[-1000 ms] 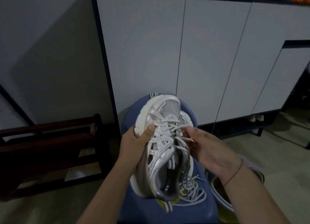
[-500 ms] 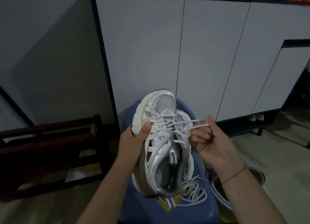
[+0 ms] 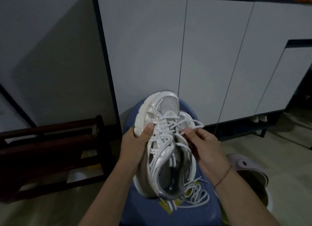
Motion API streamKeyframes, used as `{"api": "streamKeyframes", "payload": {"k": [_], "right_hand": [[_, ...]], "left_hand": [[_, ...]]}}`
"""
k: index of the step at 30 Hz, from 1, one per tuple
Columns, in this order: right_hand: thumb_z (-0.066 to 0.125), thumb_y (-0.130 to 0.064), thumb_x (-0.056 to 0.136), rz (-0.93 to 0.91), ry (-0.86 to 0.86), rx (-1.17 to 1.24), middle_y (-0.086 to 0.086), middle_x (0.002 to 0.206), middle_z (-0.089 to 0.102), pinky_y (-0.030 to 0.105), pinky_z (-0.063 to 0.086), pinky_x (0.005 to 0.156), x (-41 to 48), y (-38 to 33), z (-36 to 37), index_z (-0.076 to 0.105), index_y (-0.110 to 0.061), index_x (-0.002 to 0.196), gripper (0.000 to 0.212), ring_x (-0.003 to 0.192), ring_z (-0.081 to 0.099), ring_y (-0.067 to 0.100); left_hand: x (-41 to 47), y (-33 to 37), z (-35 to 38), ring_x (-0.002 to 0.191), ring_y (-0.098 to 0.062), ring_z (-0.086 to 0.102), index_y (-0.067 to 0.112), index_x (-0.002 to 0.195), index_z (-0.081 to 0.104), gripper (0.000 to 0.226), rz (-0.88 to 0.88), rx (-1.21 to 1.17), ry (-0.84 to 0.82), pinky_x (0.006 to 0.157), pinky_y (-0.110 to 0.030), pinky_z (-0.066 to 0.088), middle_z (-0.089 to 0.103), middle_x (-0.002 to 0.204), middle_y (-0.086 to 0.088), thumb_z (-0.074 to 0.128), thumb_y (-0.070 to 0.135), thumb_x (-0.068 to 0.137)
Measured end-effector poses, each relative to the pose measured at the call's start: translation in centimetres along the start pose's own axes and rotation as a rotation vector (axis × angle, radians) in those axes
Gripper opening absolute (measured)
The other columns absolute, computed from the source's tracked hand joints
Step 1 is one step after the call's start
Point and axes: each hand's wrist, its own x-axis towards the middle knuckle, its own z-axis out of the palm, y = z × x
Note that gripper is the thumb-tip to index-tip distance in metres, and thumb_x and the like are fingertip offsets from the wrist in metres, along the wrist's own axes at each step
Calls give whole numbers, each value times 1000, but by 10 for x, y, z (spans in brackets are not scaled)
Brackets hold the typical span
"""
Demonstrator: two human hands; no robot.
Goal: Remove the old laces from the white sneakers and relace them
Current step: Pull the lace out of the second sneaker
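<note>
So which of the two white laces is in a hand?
The threaded lace on the sneaker: the right hand pinches it near the toe. The loose lace lies heaped on the blue stool by the heel, untouched.

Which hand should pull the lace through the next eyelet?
Right. The right hand pinches the lace at the eyelets, while the left hand grips the sneaker by its side, steadying it.
</note>
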Motion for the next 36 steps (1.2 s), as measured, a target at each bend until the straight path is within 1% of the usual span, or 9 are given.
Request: {"api": "streamKeyframes", "payload": {"k": [5,10,15,19,22,25,28,33,36], "right_hand": [[53,-19,89,166,-118,481,-1,55,49,18,45,48,0,-12,-3,59,-12,61,30,47,43,8],[86,-1,44,145,-175,985,-5,53,46,18,38,41,14,-30,-34,54,-11,55,35,40,40,6],[58,-28,79,158,-110,604,-1,59,53,15,44,45,12,-24,-23,62,-9,69,22,46,47,5],[59,-15,82,97,-170,278,9,75,64,22,54,62,1,-9,-5,66,2,93,21,65,61,14],[57,-9,87,23,-95,175,8,73,70,23,56,64,-4,-5,1,73,-5,73,21,67,66,14],[53,-9,92,49,-56,266,4,58,61,16,49,49,-1,-8,0,69,-5,67,30,48,54,8],[56,-11,86,101,-40,501,-2,51,50,12,38,41,8,-19,-13,58,-7,71,16,40,41,3],[93,-10,30,47,-66,857,-6,53,49,15,39,41,23,-31,-49,61,-12,57,41,40,42,4],[84,-19,56,80,-53,641,-3,56,53,15,42,44,20,-28,-44,63,-9,71,28,42,46,4]], "left_hand": [[1,1,0,78,-13,74,16,97,69,23,9,7,-1,64,-22,58,77,87,0,71,35,84],[3,3,-5,78,-13,74,17,93,71,18,4,-34,20,64,-22,57,77,85,1,70,33,86],[1,1,-1,78,-10,74,20,93,71,13,4,-28,22,62,-18,56,77,87,2,69,31,88],[2,-1,2,81,-11,74,19,94,72,14,11,-12,23,65,-18,57,77,88,3,70,31,87],[2,-3,1,85,-15,74,14,101,71,25,-3,3,12,72,-26,59,77,91,0,71,33,86],[3,-3,-1,88,-18,74,13,104,71,31,-1,22,7,78,-33,59,77,94,-2,71,37,84],[4,0,-4,84,-14,74,13,102,71,26,16,3,23,69,-22,59,77,92,-1,69,34,86],[4,3,-7,73,-11,73,11,96,70,21,21,-31,46,57,-17,54,77,85,-2,68,30,88],[3,2,-5,78,-14,74,13,98,70,22,8,-45,29,59,-18,56,77,86,-2,69,32,86]]}}
